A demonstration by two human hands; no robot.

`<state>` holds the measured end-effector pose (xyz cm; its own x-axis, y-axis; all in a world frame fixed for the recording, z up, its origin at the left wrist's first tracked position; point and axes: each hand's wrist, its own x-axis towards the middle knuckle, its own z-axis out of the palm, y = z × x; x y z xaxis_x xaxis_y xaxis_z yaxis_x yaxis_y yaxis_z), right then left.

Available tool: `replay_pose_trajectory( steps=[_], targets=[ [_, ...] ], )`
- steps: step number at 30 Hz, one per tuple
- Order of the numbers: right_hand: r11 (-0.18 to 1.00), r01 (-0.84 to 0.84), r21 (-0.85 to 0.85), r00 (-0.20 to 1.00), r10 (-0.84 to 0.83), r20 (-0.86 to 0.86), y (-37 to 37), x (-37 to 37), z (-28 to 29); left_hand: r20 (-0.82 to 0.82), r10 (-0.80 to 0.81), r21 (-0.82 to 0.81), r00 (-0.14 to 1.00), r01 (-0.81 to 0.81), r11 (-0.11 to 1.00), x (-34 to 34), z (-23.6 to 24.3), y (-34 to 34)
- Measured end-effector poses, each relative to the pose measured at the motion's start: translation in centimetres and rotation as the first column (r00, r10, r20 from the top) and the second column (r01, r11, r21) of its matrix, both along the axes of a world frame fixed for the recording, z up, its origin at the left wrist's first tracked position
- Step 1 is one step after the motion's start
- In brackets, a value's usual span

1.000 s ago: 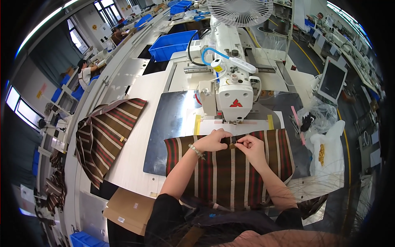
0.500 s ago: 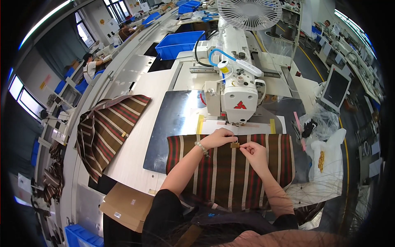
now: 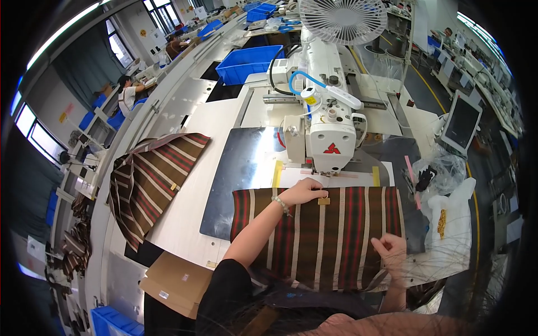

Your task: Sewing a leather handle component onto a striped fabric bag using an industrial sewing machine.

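Note:
A brown cloth (image 3: 307,241) with red, green and cream stripes lies on the machine's plate before me. By its far edge sits a small tan label (image 3: 324,201). My left hand (image 3: 302,192) is closed, its thumb and fingertips at the label's upper edge, pressing or pinching it against the cloth. Beside the cloth's right side is my right hand (image 3: 392,253), fingers curled in toward the thumb; anything between them is hidden. Just beyond the cloth stands the white sewing machine head (image 3: 332,140), over a white strip with yellow tape at its ends.
Another striped cloth (image 3: 159,185) with a tan label lies folded at left. At right are a clear plastic bag (image 3: 443,165), a white sheet (image 3: 462,218) with gold pieces (image 3: 442,223), and a screen (image 3: 462,123). A blue bin (image 3: 249,64) and a fan (image 3: 343,21) stand behind.
My right hand has left the label and moved right and nearer, to the cloth's right side. The left hand stays at the label, which now lies flatter on the cloth.

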<state>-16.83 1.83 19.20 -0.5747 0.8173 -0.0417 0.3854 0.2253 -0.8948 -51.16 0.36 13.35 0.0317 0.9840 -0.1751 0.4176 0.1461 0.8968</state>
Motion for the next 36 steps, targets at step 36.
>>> replay_pose_trajectory(
  steps=[36],
  targets=[
    [0.718,0.646,-0.260,0.690,-0.695,-0.204,-15.4,18.8,-12.7,-0.288,-0.427,0.107,0.857,0.472,0.875,6.1,3.9,-5.1]
  ],
)
